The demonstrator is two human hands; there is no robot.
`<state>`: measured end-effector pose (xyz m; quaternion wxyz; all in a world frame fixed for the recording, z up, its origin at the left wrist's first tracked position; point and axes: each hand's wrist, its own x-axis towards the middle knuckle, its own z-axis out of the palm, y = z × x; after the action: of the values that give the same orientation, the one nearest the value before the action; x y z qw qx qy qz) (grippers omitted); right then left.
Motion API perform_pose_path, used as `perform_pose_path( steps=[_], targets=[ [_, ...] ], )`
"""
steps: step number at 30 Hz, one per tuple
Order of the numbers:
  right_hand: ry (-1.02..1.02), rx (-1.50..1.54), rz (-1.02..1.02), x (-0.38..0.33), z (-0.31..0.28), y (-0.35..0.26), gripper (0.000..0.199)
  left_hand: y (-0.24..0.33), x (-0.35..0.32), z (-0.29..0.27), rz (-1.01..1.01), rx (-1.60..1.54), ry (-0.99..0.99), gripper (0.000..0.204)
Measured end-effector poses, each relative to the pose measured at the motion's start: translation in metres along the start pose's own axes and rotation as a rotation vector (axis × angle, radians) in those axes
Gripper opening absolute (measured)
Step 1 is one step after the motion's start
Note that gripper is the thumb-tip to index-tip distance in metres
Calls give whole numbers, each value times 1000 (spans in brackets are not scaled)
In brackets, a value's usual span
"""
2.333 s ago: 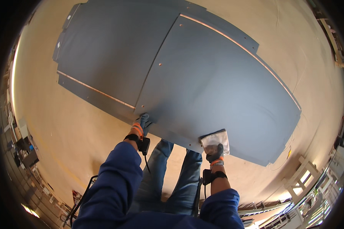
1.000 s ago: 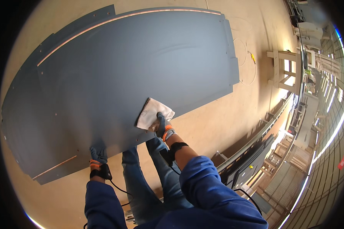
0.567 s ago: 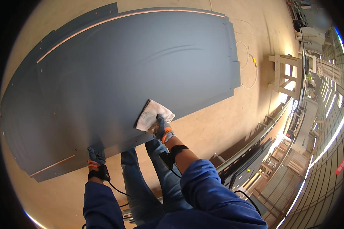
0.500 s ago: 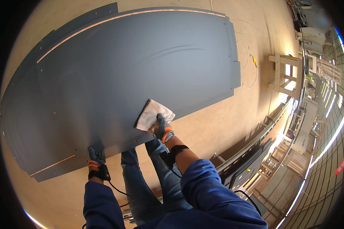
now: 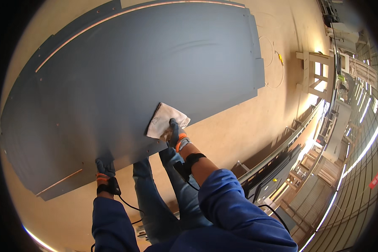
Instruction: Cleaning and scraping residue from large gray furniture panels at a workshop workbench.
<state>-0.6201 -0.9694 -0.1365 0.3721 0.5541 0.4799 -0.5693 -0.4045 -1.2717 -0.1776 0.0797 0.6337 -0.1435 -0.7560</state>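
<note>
A large dark grey sheet panel (image 5: 126,80) with a curved far side lies in front of me. A copper-coloured strip (image 5: 134,10) runs along its far edge, and a shorter one crosses its near left corner. My gloved right hand (image 5: 174,131) is closed on a folded, stained whitish cloth (image 5: 163,119), which lies against the panel close to its near edge. Further left, my gloved left hand (image 5: 106,168) holds the panel's near edge, its fingers partly hidden. Faint curved marks show on the panel's far right part.
Tan floor (image 5: 227,143) surrounds the panel. A thin pale hose with a yellow fitting (image 5: 280,59) lies beyond its right side. A wooden trestle (image 5: 313,75) stands at the right. Dark panels (image 5: 271,172) lean along a long rail at the lower right.
The cloth and right hand appear slightly farther up and left in the view. The panel's far edge has shifted upward in the picture. Both hands keep their hold.
</note>
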Motion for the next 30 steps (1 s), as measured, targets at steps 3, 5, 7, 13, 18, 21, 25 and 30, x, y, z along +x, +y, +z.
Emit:
perform_pose_path(
  steps=[3,5,7,13,18,21,25,30],
  targets=[
    [68,127,-21,16,-3,7,44,-3,27,-22,-30,-82,-114,52],
    [90,130,-29,20,0,11,43,0,41,-39,84,104,-732,53],
    [112,129,-33,18,2,11,42,2,52,-57,61,93,-575,53],
    [-23,60,79,4,11,5,50,28,72,-89,8,158,-438,44],
    [16,-50,-102,29,-12,18,54,-10,65,-70,56,219,-446,40],
    [-12,-89,-60,30,-4,22,52,5,49,-77,35,38,-494,44],
    [-23,-13,-82,47,-16,18,51,-5,45,-54,-3,35,-568,41],
    [78,51,60,14,4,9,48,-6,4,-14,82,92,-105,57]
  ],
)
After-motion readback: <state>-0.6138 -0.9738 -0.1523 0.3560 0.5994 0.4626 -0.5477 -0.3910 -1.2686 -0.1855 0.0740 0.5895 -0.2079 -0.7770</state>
